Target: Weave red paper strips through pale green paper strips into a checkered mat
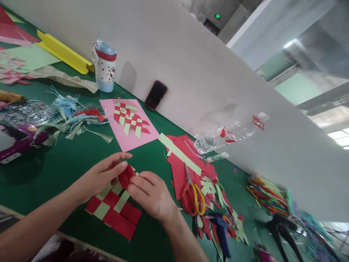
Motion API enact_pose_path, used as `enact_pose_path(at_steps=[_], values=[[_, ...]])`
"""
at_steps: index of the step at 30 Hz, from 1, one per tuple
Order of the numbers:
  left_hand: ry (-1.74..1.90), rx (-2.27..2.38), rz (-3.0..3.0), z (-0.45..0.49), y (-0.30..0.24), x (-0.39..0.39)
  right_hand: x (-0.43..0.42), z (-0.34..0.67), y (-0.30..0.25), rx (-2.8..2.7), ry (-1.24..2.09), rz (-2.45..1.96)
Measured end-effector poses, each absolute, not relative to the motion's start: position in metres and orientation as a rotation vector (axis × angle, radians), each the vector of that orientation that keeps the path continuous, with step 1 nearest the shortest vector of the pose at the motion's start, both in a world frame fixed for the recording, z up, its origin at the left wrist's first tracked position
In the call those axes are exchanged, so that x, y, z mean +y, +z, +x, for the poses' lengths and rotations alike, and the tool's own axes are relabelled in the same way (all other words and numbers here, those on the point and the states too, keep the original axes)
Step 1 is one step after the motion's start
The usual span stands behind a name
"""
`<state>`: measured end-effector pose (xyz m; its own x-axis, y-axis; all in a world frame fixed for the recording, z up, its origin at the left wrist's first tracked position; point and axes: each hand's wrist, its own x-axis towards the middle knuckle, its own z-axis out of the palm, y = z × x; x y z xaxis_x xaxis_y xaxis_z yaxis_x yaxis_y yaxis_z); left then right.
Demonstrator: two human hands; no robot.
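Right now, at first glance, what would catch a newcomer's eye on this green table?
The person's left hand and right hand meet near the front of the green table, at a red paper strip above a woven sheet of red and pale green paper. Just beyond, a pink sheet carries a similar woven piece. To the right, red-and-yellow-handled scissors lie on a heap of paper scraps.

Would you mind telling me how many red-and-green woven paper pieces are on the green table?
2: one woven piece lies on the pink paper sheet; the other woven piece lies under the left hand and right hand. More could be hidden.
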<state>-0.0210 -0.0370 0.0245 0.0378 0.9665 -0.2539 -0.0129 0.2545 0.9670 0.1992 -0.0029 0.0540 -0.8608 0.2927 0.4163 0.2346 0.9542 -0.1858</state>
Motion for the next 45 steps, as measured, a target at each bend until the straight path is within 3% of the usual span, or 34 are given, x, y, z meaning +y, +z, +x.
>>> enact_pose_path(at_steps=[8, 14, 21, 45], values=[[1.026, 1.319, 1.000, -0.017, 0.030, -0.032, -0.010, 0.197, 0.048, -2.221, 0.364, -0.954], [1.008, 1.481, 1.186, -0.033, 0.031, -0.045, -0.020, 0.189, 0.036, -1.972, 0.870, -1.218], [0.562, 1.733, 1.713, -0.058, -0.012, -0.083, -0.033, 0.183, 0.006, -1.560, 1.332, -1.291], [0.394, 1.820, 1.710, -0.044, -0.014, -0.081, -0.039, 0.176, -0.019, -1.557, 1.361, -1.342]])
